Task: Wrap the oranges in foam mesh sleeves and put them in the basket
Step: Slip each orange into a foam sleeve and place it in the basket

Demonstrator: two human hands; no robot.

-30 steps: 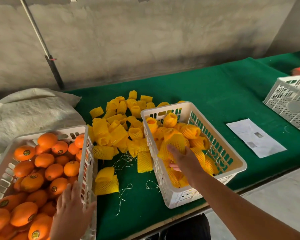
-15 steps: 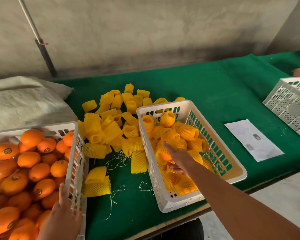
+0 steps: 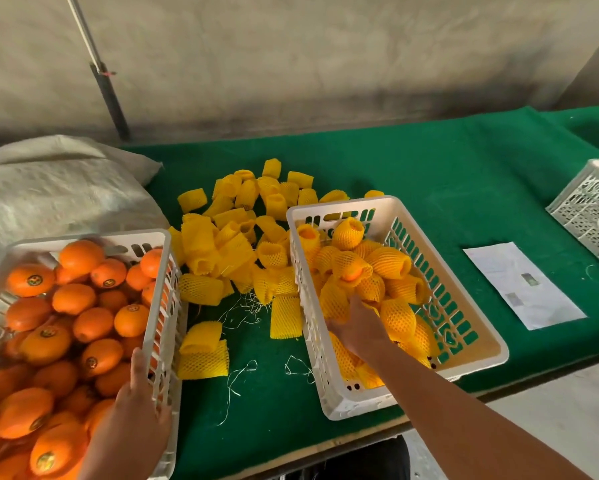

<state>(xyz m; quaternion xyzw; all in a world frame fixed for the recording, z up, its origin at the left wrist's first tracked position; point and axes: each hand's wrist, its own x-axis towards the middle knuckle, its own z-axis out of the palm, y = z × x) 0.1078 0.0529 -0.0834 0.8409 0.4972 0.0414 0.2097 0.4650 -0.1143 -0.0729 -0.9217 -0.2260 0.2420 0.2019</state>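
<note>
A white basket (image 3: 151, 327) at the left is full of bare oranges (image 3: 93, 324) with stickers. My left hand (image 3: 135, 414) grips its right rim, thumb over the inside. A second white basket (image 3: 346, 400) in the middle holds several oranges wrapped in yellow foam mesh (image 3: 388, 263). My right hand (image 3: 358, 327) reaches into it, palm down, fingers curled over a wrapped orange (image 3: 332, 303) near the left wall. Between the two baskets, loose yellow mesh sleeves (image 3: 229, 237) are piled on the green cloth.
Green cloth (image 3: 429, 168) covers the table. A white sack (image 3: 49, 188) lies at the back left, and a pole (image 3: 107, 88) leans on the wall. At the right are a paper sheet (image 3: 523, 285) and a third white basket (image 3: 589, 209). Loose threads lie near the front edge.
My right hand has sunk lower and nearer in the middle basket with the wrapped orange. My left hand has closed round the orange basket's rim. The view has shifted left.
</note>
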